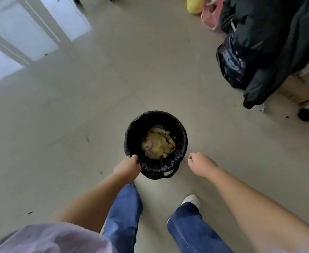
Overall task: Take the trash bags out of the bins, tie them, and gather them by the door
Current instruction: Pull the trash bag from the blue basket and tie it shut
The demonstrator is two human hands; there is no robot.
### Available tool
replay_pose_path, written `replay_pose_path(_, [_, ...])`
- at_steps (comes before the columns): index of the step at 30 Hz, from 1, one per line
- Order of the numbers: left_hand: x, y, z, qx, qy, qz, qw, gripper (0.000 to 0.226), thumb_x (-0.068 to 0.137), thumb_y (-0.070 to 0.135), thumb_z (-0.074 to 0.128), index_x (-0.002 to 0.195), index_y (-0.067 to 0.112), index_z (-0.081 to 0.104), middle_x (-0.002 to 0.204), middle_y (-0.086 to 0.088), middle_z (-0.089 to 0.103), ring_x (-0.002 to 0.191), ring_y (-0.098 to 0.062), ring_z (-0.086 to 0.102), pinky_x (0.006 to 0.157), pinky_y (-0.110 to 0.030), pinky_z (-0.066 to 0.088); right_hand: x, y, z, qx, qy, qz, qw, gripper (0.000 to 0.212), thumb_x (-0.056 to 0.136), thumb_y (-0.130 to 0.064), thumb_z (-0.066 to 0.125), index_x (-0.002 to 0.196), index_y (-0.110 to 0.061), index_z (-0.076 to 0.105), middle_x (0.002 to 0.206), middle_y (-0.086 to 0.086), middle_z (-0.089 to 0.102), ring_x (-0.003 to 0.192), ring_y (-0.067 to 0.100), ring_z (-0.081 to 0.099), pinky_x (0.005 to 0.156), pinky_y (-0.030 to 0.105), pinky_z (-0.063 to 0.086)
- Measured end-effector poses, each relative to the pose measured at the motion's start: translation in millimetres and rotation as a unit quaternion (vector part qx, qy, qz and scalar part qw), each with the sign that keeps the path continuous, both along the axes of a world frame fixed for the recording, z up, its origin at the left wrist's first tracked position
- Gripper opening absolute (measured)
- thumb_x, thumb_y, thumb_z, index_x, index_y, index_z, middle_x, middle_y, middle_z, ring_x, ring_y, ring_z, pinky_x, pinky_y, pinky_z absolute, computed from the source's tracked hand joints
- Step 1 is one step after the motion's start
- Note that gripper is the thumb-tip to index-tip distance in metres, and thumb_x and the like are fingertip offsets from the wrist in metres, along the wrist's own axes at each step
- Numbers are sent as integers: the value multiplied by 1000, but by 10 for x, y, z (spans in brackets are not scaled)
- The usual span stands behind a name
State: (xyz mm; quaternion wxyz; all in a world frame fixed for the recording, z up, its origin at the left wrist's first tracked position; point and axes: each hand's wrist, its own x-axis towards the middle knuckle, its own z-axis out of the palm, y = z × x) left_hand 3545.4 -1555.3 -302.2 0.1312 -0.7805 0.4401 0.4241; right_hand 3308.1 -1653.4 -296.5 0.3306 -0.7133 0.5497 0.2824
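Observation:
A small round black bin (183, 141) lined with a black trash bag (131, 132) is held above the floor in front of my legs. Yellowish and white waste (158, 143) lies inside it. My left hand (127, 168) is shut on the bin's near left rim, over the bag's edge. My right hand (202, 165) hangs just right of the bin, fingers curled into a loose fist, apart from it and holding nothing. A black handle loop (170, 173) shows at the bin's near side.
At the right stand a filled black trash bag (232, 64), a dark cloth-covered heap (277, 42) and cardboard boxes (296, 84). A pink bag (212, 17) and a yellow plush toy (194, 5) lie at the top. Pale tiled floor (95, 106) spreads to the left.

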Motion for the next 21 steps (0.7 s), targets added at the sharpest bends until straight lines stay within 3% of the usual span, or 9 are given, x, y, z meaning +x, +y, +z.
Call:
replay_pose_path(3, [147, -82, -680, -32, -26, 162, 986, 56, 94, 30, 46, 142, 10, 26, 135, -19, 43, 124, -36, 45, 98, -44, 41, 152, -10, -717, 6, 21, -118, 993, 44, 100, -35, 33, 130, -5, 40, 133, 17, 47, 118, 35, 50, 91, 40, 44])
replay_pose_path(5, [251, -114, -1091, -22, 2, 311, 950, 67, 93, 31, 53, 144, 2, 21, 136, -26, 43, 124, -40, 47, 100, -45, 40, 180, 40, -1109, 27, 7, -198, 980, 54, 99, -39, 38, 137, -2, 31, 140, 19, 43, 126, 35, 46, 96, 40, 41])
replay_pose_path(7, [336, -139, -1435, -15, 93, 467, 879, 55, 93, 27, 55, 132, -7, 39, 116, -25, 57, 103, -39, 59, 82, -41, 50, 165, 148, -1440, 53, -39, -250, 966, 54, 98, -38, 41, 137, -3, 31, 139, 20, 44, 125, 34, 46, 100, 39, 39])
replay_pose_path(9, [341, -144, -1652, -25, 178, 557, 811, 30, 95, 15, 51, 117, -5, 51, 91, -17, 61, 78, -30, 62, 63, -34, 52, 152, 272, -1677, 61, -79, -278, 955, 41, 97, -37, 42, 122, -4, 39, 123, 19, 53, 111, 32, 53, 96, 40, 44])
replay_pose_path(12, [313, -257, -1802, -98, 180, 543, 814, 18, 96, 7, 41, 112, 8, 48, 98, -15, 60, 77, -25, 60, 60, -32, 53, 205, 264, -1839, 24, -128, -348, 928, 43, 98, -33, 42, 120, 3, 41, 124, 22, 54, 114, 34, 53, 87, 35, 42])
replay_pose_path(16, [205, -609, -1833, -169, 228, 545, 789, 19, 94, 6, 41, 112, 10, 49, 105, -13, 60, 79, -18, 62, 46, -23, 55, 243, -226, -1908, -51, -173, -393, 902, 41, 99, -28, 39, 125, 4, 39, 125, 24, 53, 115, 36, 52, 87, 37, 41])
replay_pose_path(19, [156, -914, -1963, -203, 251, 542, 776, 27, 94, 16, 44, 119, 8, 50, 114, -13, 61, 90, -21, 62, 59, -28, 55, 195, -731, -1996, -65, -226, -381, 894, 29, 97, -27, 40, 112, -2, 43, 111, 15, 55, 109, 33, 54, 80, 34, 41])
replay_pose_path(21, [239, -1156, -2059, -241, 269, 579, 731, 33, 94, 31, 47, 118, 9, 51, 109, -9, 61, 89, -19, 60, 62, -29, 50, 162, -1049, -2072, -80, -253, -348, 899, 27, 94, -27, 43, 111, -6, 43, 110, 11, 55, 109, 30, 54, 82, 33, 41])
